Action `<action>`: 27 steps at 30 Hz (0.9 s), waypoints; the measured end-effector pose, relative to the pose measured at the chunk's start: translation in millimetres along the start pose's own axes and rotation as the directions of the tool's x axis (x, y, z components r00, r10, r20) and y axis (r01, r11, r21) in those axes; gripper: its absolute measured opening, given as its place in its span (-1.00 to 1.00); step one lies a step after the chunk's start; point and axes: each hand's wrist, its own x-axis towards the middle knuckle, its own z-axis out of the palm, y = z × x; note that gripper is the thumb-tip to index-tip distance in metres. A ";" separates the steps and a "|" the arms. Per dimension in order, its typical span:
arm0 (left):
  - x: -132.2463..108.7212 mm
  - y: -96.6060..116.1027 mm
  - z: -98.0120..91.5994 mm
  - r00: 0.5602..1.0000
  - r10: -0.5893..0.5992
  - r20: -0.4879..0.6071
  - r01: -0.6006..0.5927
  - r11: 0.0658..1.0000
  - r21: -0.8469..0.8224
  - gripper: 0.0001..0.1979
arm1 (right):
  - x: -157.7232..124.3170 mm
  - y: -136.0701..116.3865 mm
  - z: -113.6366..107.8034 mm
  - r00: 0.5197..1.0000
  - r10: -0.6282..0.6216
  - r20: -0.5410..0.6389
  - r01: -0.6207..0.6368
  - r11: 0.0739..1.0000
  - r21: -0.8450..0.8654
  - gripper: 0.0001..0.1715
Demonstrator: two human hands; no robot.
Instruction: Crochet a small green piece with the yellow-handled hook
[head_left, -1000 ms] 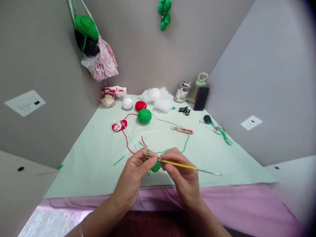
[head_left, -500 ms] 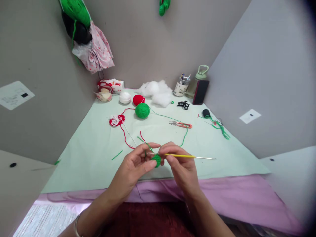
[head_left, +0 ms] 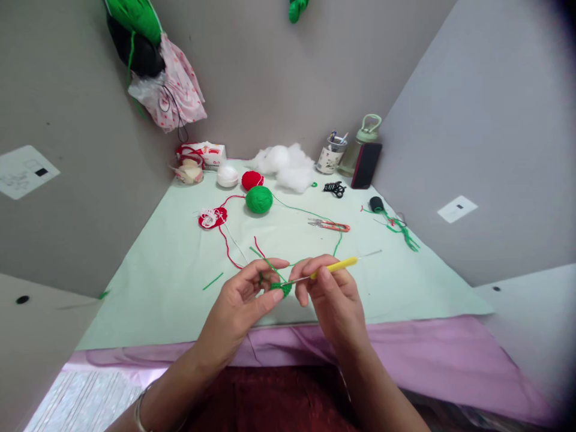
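Note:
Between the thumb and fingers of my left hand (head_left: 240, 303) is a small green crochet piece (head_left: 282, 290). Green yarn runs up from it over my left fingers, and my left index finger is stretched out above the piece. My right hand (head_left: 335, 294) grips a crochet hook (head_left: 341, 266) by its yellow handle. The hook's thin metal tip points left and meets the top edge of the green piece; whether it is through a stitch I cannot tell. Behind my hands lies the green yarn ball (head_left: 259, 200), with a strand curving round on the right.
Thread snips (head_left: 330, 225) lie behind my right hand. A red crocheted piece with white yarn (head_left: 212, 218) sits left. Farther back are a red yarn ball (head_left: 252, 180), white stuffing (head_left: 288, 168), a black claw clip (head_left: 334, 189), a pen cup (head_left: 332, 157), a phone (head_left: 366, 166) and a bottle (head_left: 355, 150).
The hook has tilted, its handle end rising and its tip now angled down to the left. My right fingers have moved slightly right, away from the green piece, which has tipped in my left hand.

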 end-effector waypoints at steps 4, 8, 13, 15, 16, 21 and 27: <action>-1.3 0.7 -0.9 1.000 0.020 -0.011 -0.019 0.999 0.033 -0.73 | -3.5 -2.2 -3.2 0.999 -0.017 0.028 0.018 0.999 -0.028 -0.69; 0.3 -1.1 -2.2 0.999 0.031 -0.013 -0.031 0.998 0.063 -0.72 | -5.3 -3.0 -4.1 0.999 -0.021 0.033 0.024 0.997 -0.072 -0.66; -0.4 -1.5 -3.4 0.997 0.077 -0.017 -0.073 0.985 0.154 -0.73 | -9.1 -4.5 -2.9 0.987 -0.147 0.063 0.157 0.968 -0.195 -0.74; -2.0 0.1 -3.3 0.995 0.096 -0.029 -0.088 0.977 0.192 -0.74 | -12.0 -6.3 -2.6 0.968 -0.232 0.099 0.252 0.917 -0.308 -0.75; -2.9 1.0 -2.9 0.993 0.113 -0.035 -0.103 0.972 0.213 -0.74 | -13.5 -7.3 -2.6 0.953 -0.269 0.136 0.301 0.876 -0.376 -0.73; -5.2 0.5 3.3 0.976 0.190 -0.108 -0.161 0.959 0.233 -0.75 | -19.1 -3.6 -3.4 0.824 -0.395 0.406 0.561 0.470 -0.682 -0.72; -0.6 0.8 9.2 0.974 -0.228 -0.015 0.210 0.916 -0.341 -0.48 | -21.8 12.6 -5.5 0.758 -0.522 0.392 0.611 0.356 -0.707 -0.54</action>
